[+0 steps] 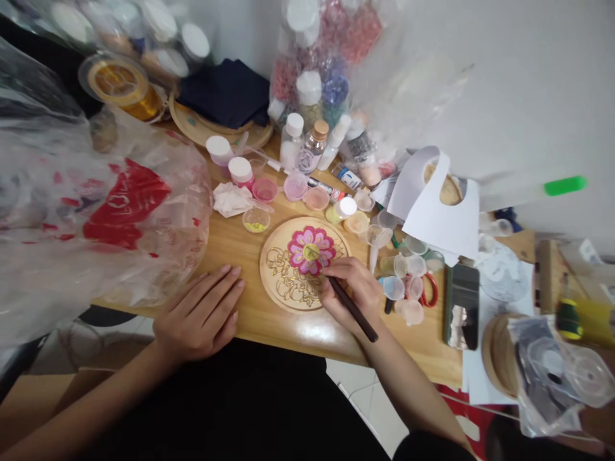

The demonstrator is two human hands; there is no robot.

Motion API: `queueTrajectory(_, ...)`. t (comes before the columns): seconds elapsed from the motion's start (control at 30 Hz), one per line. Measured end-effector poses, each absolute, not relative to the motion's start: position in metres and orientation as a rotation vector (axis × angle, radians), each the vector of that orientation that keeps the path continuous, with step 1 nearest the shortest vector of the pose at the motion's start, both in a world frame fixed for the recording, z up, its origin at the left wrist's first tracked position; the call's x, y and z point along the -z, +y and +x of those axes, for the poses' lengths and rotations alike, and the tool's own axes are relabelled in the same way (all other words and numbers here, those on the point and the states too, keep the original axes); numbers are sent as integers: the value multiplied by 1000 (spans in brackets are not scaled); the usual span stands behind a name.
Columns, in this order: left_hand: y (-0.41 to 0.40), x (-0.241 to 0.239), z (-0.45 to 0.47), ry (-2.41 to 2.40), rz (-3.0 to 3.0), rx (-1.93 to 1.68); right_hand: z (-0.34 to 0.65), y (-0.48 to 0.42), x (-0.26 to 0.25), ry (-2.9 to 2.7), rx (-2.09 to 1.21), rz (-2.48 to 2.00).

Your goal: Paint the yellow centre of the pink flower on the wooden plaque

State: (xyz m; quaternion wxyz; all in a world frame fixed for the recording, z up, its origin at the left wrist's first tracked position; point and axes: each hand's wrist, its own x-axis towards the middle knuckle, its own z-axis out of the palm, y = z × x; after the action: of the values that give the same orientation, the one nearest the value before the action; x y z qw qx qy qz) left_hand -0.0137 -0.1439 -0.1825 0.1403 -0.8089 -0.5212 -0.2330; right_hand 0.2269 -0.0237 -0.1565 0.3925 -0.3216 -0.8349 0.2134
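A round wooden board (276, 288) lies on the table, with gold wire outlines and a pink and magenta flower (311, 251) with a yellow centre. My right hand (353, 291) rests over the board's right edge, fingers closed around a dark, pen-like stick (353, 309). Its tip is by the flower's lower right, hidden by my fingers. To the left of the board, my left hand (204, 314) lies flat on the table edge, fingers stretched out and holding nothing. Beyond the board is a small clear cup (256, 221) with yellow material in it.
Small cups (295, 186) and white-capped jars (240, 171) stand behind the board. More cups, red-handled scissors (429, 291) and a phone (462, 307) lie at right. A large plastic bag (144, 205) covers the left side. Bottles (312, 147) and a gold wire spool (122, 83) stand at the back.
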Motion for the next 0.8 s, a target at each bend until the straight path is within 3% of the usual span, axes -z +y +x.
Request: queueTrajectory(0.8, -146, 185, -14, -1523, -2318, 678, 231, -25, 159, -2051, -572, -816)
